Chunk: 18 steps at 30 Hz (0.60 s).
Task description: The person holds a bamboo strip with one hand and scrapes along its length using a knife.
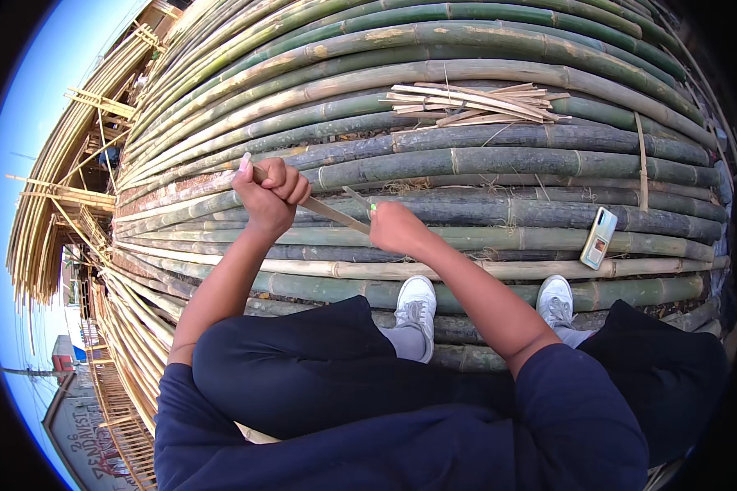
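Observation:
My left hand is closed in a fist around one end of a narrow bamboo strip. The strip slants down to the right, and its other end runs into my closed right hand. From the top of that hand a short, thin grey blade sticks out, like a knife's; its handle is hidden by my fingers. A small bright green spot shows at the thumb side of the right hand. Both hands hover over the bamboo poles, in front of my knees.
Long bamboo poles lie side by side beneath me. A pile of split strips rests on them ahead. At right are a phone and a single strip. My white shoes stand on the poles. Stacked bamboo rises far left.

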Available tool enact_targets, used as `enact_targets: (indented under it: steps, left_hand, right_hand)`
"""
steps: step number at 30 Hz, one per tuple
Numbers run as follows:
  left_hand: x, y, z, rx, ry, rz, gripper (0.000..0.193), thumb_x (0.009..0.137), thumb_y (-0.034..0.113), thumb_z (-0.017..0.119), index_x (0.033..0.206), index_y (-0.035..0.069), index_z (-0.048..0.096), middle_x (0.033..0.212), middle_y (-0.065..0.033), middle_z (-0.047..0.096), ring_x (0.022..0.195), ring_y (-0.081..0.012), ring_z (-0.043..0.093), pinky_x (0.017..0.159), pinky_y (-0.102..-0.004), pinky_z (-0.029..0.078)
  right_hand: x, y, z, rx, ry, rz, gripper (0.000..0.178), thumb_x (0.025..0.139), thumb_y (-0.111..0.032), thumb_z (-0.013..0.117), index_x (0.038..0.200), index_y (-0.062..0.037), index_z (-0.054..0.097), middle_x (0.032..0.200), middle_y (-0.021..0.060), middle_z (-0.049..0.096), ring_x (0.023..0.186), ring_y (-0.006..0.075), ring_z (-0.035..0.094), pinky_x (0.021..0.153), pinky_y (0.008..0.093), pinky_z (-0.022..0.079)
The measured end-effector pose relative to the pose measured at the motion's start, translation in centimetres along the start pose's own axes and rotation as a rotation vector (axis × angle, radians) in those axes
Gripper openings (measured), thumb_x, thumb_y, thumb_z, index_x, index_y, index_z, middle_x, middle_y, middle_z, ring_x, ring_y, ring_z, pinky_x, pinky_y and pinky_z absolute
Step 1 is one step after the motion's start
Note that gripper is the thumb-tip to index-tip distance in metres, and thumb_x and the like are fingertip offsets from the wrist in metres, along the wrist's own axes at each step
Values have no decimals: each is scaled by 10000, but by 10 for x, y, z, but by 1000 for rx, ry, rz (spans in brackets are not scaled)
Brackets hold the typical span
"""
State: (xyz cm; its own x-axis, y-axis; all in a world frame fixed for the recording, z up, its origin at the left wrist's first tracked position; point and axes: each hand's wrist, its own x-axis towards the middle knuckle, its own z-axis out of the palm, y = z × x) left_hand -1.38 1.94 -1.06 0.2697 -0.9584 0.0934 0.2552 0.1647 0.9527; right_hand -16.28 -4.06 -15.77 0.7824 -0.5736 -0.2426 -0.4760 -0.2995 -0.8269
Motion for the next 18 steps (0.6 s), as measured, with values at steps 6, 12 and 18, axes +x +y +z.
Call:
enact_targets:
  steps: [6, 12, 18]
  left_hand:
    - [3, -4, 12, 35, -59, 17, 551, 842, 590, 279, 505, 163, 194, 410, 33, 154, 370, -116, 106, 387, -286, 137]
    - [-3, -1, 6, 32, -84, 21, 553, 838, 598, 296, 504, 167, 203, 408, 35, 165, 369, -112, 112, 388, -282, 140]
    - [-1, 2, -1, 29, -32, 0, 531, 813, 594, 300, 517, 165, 199, 432, 33, 170, 387, -112, 126, 407, -288, 138]
  right_hand:
    - [-7, 91, 91, -120, -185, 176, 224, 711, -92, 546, 828, 73, 641, 927, 277, 618, 896, 388, 614, 794, 432, 495]
    - [1, 82, 65, -49, -83, 148, 219, 697, -108, 566, 762, 89, 638, 835, 290, 617, 844, 396, 619, 759, 428, 500]
    - [-7, 3, 34, 101, -8, -17, 199, 672, -66, 541, 723, 114, 608, 790, 326, 600, 815, 420, 617, 745, 447, 496]
